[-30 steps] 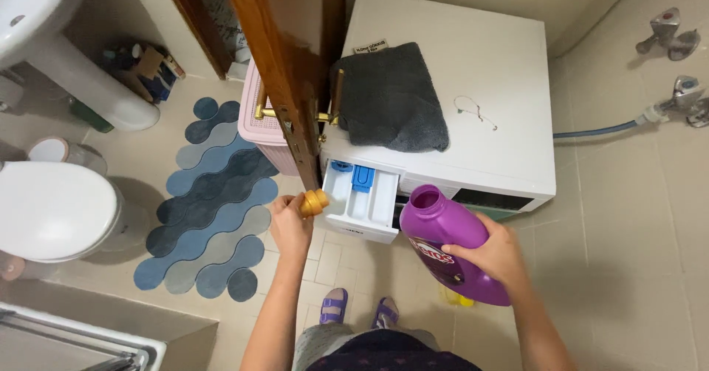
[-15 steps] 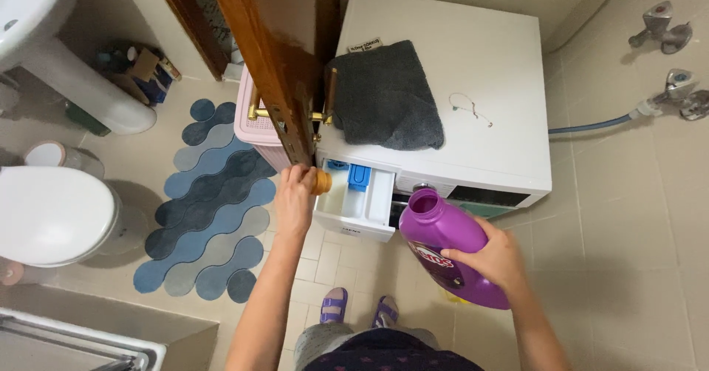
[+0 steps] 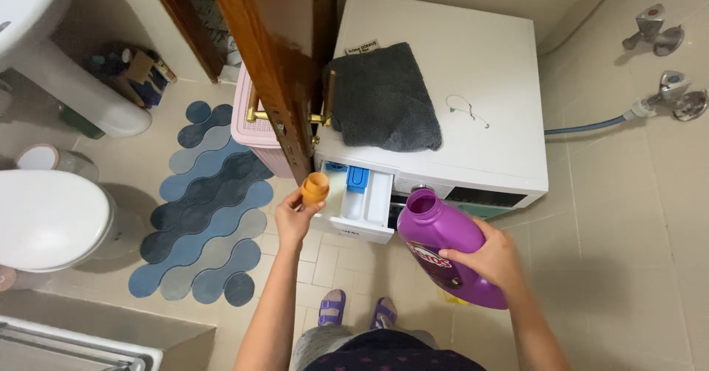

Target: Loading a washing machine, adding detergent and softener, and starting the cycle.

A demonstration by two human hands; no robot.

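Door (image 3: 284,61) edge overhangs drawer (image 3: 362,205) beside cap (image 3: 315,189)

A purple detergent bottle (image 3: 447,249) with a dark label tilts beside the open white drawer (image 3: 358,205).

toilet (image 3: 44,220) cut by left edge, sink (image 3: 29,2) cropped at corner, drawer (image 3: 354,201) partly behind door (image 3: 284,68)

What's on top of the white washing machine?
A folded dark grey towel lies on the washing machine, with a small thin cord beside it. A label peeks out behind the towel; whatever is under the towel is covered.
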